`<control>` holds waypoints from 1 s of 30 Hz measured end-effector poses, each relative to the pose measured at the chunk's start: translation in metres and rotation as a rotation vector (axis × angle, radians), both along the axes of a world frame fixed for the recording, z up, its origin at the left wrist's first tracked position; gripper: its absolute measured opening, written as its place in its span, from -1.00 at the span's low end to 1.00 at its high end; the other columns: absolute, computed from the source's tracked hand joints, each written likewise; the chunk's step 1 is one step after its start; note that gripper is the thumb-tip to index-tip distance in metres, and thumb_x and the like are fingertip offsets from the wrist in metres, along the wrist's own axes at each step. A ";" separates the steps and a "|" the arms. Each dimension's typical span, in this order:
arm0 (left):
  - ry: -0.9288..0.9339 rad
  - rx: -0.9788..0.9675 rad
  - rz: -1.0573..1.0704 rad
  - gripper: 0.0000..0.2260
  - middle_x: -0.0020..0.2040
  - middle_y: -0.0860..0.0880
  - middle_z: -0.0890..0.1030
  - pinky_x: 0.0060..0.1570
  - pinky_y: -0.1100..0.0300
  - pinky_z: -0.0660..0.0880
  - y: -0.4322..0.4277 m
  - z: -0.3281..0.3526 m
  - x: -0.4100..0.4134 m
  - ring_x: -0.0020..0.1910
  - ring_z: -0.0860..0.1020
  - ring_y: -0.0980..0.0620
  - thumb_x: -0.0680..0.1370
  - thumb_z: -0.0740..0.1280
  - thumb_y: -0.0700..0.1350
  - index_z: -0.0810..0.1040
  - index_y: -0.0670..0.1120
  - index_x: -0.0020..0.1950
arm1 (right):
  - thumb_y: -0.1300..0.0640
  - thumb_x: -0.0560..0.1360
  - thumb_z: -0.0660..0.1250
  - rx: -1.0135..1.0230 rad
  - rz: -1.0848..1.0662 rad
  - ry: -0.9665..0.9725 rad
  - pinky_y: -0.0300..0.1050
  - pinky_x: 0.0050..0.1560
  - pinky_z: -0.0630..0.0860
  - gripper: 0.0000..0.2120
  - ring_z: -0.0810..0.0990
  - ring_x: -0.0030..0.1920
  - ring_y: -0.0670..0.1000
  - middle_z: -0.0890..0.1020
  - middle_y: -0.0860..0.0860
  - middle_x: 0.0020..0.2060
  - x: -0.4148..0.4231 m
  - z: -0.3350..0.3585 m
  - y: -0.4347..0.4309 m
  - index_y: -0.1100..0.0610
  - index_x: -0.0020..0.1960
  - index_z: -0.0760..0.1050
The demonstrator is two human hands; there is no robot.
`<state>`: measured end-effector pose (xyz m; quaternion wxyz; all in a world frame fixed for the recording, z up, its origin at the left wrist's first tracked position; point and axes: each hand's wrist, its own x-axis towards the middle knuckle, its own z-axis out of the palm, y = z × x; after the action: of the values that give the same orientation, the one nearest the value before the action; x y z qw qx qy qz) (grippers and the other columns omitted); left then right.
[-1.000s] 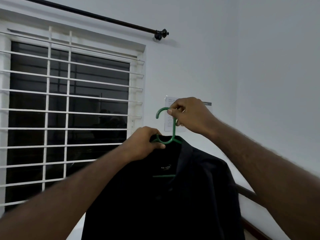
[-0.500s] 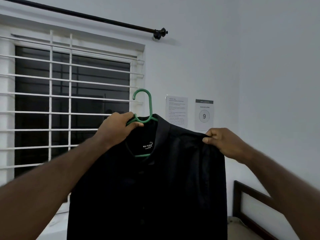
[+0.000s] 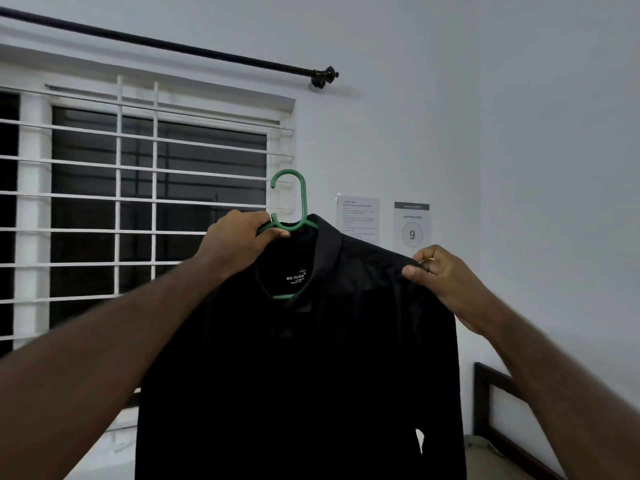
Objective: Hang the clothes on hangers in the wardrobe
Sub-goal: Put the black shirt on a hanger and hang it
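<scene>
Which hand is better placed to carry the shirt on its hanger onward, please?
Probably the left: the left hand grips the green hanger below its hook, bearing the black shirt, while the right hand only pinches the shoulder cloth.

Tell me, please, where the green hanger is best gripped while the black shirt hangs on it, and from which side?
Grip the green hanger at its neck, just under the hook, from the left, as the left hand does. That likely keeps the upright hook free and the black shirt balanced.
</scene>
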<state>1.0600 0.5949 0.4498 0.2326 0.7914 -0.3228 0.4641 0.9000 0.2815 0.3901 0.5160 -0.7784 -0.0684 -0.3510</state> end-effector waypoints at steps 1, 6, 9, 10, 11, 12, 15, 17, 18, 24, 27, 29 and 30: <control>0.000 0.002 0.015 -0.49 -0.34 0.04 0.54 -0.31 0.13 0.39 0.003 0.002 0.000 -0.31 0.51 0.01 0.43 0.17 0.43 0.56 0.00 -0.15 | 0.09 0.50 0.46 -0.044 -0.040 -0.033 -0.17 -0.10 0.52 -0.82 0.61 -0.22 -0.09 0.66 0.01 -0.24 0.000 -0.001 0.000 0.18 -0.02 0.55; 0.000 0.018 0.003 -0.53 -0.38 0.06 0.52 -0.35 0.15 0.33 0.014 0.004 0.003 -0.36 0.48 0.07 0.44 0.22 0.39 0.54 -0.03 -0.18 | 0.08 0.60 0.33 -0.144 -0.172 -0.054 -0.10 -0.14 0.51 -0.76 0.57 -0.30 -0.09 0.65 0.06 -0.33 -0.003 0.000 0.011 0.15 -0.19 0.61; 0.004 0.018 -0.151 -0.52 -0.43 0.04 0.49 -0.38 0.14 0.33 0.020 0.002 0.000 -0.42 0.44 0.11 0.46 0.26 0.31 0.52 -0.12 -0.23 | 0.04 0.66 0.19 0.145 0.175 -0.030 -0.12 -0.02 0.58 -0.68 0.68 -0.11 -0.04 0.72 0.04 -0.13 -0.010 0.003 0.018 0.22 -0.01 0.62; 0.001 0.000 -0.198 -0.54 -0.43 0.04 0.48 -0.37 0.17 0.33 0.021 0.002 -0.002 -0.42 0.43 0.12 0.48 0.29 0.27 0.54 -0.15 -0.22 | 0.03 0.65 0.19 0.281 0.277 0.007 -0.11 0.01 0.61 -0.67 0.70 -0.04 0.01 0.72 0.10 -0.04 -0.010 0.005 0.018 0.25 0.05 0.62; -0.001 -0.017 -0.225 -0.58 -0.43 0.05 0.48 -0.38 0.23 0.31 0.022 0.003 -0.005 -0.41 0.43 0.14 0.50 0.33 0.22 0.56 -0.16 -0.22 | 0.02 0.64 0.20 0.369 0.323 0.072 -0.09 0.01 0.61 -0.66 0.71 -0.01 0.05 0.72 0.15 0.01 -0.008 0.006 0.017 0.26 0.08 0.61; -0.002 -0.020 -0.240 -0.60 -0.43 0.06 0.48 -0.38 0.26 0.31 0.023 0.003 -0.007 -0.41 0.43 0.16 0.50 0.35 0.20 0.57 -0.15 -0.21 | 0.02 0.63 0.22 0.379 0.318 0.163 -0.06 0.03 0.60 -0.66 0.70 0.00 0.08 0.71 0.18 0.03 -0.006 0.007 0.016 0.28 0.09 0.61; 0.017 0.057 -0.235 -0.48 -0.46 0.05 0.49 -0.38 0.19 0.37 0.028 0.002 -0.011 -0.44 0.44 0.11 0.40 0.28 0.35 0.59 -0.13 -0.23 | 0.07 0.64 0.24 0.137 0.231 0.486 0.06 0.28 0.51 -0.67 0.65 0.16 0.13 0.66 0.22 0.15 0.001 0.004 0.010 0.32 0.16 0.60; 0.064 0.079 -0.239 -0.53 -0.50 0.08 0.48 -0.43 0.26 0.34 0.032 0.000 -0.011 -0.48 0.42 0.12 0.41 0.31 0.32 0.61 -0.10 -0.22 | 0.05 0.65 0.24 -0.044 0.180 0.597 0.09 0.39 0.43 -0.66 0.61 0.23 0.13 0.65 0.19 0.17 0.003 0.006 0.007 0.29 0.17 0.62; 0.077 0.075 -0.245 -0.59 -0.51 0.09 0.47 -0.45 0.28 0.32 0.033 -0.001 -0.010 -0.50 0.40 0.13 0.43 0.36 0.26 0.61 -0.10 -0.23 | 0.03 0.64 0.24 -0.054 0.194 0.605 0.08 0.40 0.42 -0.66 0.61 0.24 0.12 0.66 0.16 0.18 0.003 0.007 0.007 0.27 0.19 0.61; 0.103 -0.014 -0.311 -0.68 -0.46 0.03 0.44 -0.44 0.30 0.30 0.028 -0.008 -0.011 -0.47 0.32 0.14 0.52 0.40 0.08 0.60 -0.18 -0.21 | -0.10 0.59 0.28 0.432 0.249 0.214 -0.16 -0.11 0.63 -0.64 0.72 -0.08 -0.01 0.74 0.06 -0.04 0.007 0.000 0.032 0.19 0.07 0.63; 0.135 0.039 -0.236 -0.65 -0.43 -0.03 0.52 -0.35 0.12 0.40 0.031 -0.009 -0.001 -0.45 0.40 0.08 0.50 0.40 0.16 0.61 -0.14 -0.20 | -0.18 0.61 0.23 0.025 -0.124 0.269 0.06 0.12 0.59 -0.52 0.68 -0.10 0.00 0.72 0.02 -0.16 0.019 -0.008 0.034 0.22 -0.10 0.62; 0.166 0.062 -0.197 -0.68 -0.41 -0.01 0.55 -0.30 0.11 0.44 0.035 -0.011 0.006 -0.40 0.50 0.04 0.49 0.39 0.18 0.64 -0.08 -0.18 | -0.12 0.63 0.21 -0.047 -0.234 0.125 0.06 0.01 0.59 -0.57 0.66 -0.18 -0.02 0.69 0.02 -0.18 0.022 -0.006 0.032 0.24 -0.11 0.56; 0.182 0.076 -0.183 -0.67 -0.40 -0.01 0.55 -0.29 0.10 0.45 0.035 -0.013 0.008 -0.38 0.52 0.02 0.50 0.38 0.19 0.63 -0.08 -0.19 | -0.10 0.61 0.25 -0.063 -0.218 0.049 -0.03 -0.06 0.56 -0.64 0.67 -0.19 -0.07 0.69 0.00 -0.14 0.022 -0.003 0.032 0.20 -0.05 0.57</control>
<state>1.0678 0.6297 0.4371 0.2725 0.8057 -0.3885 0.3545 0.9224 0.3136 0.3866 0.4516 -0.8055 0.0185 -0.3834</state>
